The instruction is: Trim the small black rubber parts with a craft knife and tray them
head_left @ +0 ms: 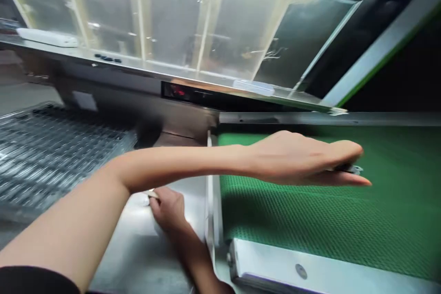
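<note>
My left hand [296, 156] stretches across the view over a green textured conveyor belt [282, 211]. Its thumb and fingers pinch a small shiny metallic part [356, 169], mostly hidden and blurred. Below the left forearm, my right hand [168, 206] is closed at the pale work surface [138, 257]. A thin whitish, stick-like piece [152, 194] pokes out between its fingers; I cannot make out its kind.
On the left lies a metal wire rack [62, 156]. Behind, a ledge carries a long white object [48, 36] and several small dark pieces [107, 58] beneath clear panels [175, 14]. A red-lit display [177, 91] sits under the ledge. A metal rail [275, 262] borders the belt in front.
</note>
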Demonstrator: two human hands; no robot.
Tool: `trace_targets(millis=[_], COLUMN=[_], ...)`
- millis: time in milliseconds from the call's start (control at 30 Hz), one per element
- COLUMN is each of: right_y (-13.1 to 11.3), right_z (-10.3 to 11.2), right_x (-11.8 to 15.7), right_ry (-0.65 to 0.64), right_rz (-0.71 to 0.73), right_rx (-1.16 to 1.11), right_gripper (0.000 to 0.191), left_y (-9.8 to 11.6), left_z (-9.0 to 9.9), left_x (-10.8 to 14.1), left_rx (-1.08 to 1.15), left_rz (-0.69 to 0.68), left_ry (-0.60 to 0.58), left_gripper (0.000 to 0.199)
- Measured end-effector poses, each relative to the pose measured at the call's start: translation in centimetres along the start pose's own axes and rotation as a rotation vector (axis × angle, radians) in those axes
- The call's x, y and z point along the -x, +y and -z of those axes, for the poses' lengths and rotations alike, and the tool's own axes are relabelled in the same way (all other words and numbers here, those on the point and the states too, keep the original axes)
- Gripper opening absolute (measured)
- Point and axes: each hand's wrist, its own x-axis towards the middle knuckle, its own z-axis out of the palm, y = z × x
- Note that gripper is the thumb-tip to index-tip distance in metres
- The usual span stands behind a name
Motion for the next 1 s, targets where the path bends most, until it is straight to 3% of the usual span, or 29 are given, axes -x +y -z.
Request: trace_targets(millis=[100,200,300,400,500,600,700,900,1000], right_y=[0.2,0.9,1.2,0.8,0.0,-0.5,-0.5,0.1,1.1], right_z=[-0.3,0.6,1.5,1.8,1.6,1.5,1.6,2.2,3.0], right_x=[-0.1,-0.9,-1.4,-1.5,-1.1,-0.5,-0.2,-0.3,0.0], right_ry=[0.052,0.151,0.253,0.293,0.237,0.176,0.097,0.054,0.025], right_rz=[-0.034,-0.113,-0.211,-0.276,-0.309,-0.375,-0.392,-0.466,-0.545], right_rx=[-0.165,-0.32,-0.469,-0.615,-0.776,-0.952,-0.925,-0.77,-0.68], right_gripper=[0.009,0.025,0.038,0.046,0.051,0.051,0.046,0.05,0.06], left_y=[-0.1,0.3,1.2,1.7,1.5,0.8,0.3,0.1,0.2], left_z=[4.7,6.6,5.6,2.8,0.2,-1.3,-2.2,-3.2,-3.5], left_x=[9.6,19.5,28.3,34.1,36.9,37.9,38.6,39.6,39.0], left_rx=[-0.104,-0.092,-0.135,-0.275,-0.349,-0.412,-0.458,-0.425,-0.391], left_rz=[0.247,0.504,0.764,0.769,0.681,0.606,0.573,0.576,0.652], left_ry=[0.152,0.371,0.481,0.396,0.261,0.123,0.023,0.126,0.155], left_gripper=[0.027,0.029,0.03,0.029,0.035,0.037,0.039,0.04,0.044])
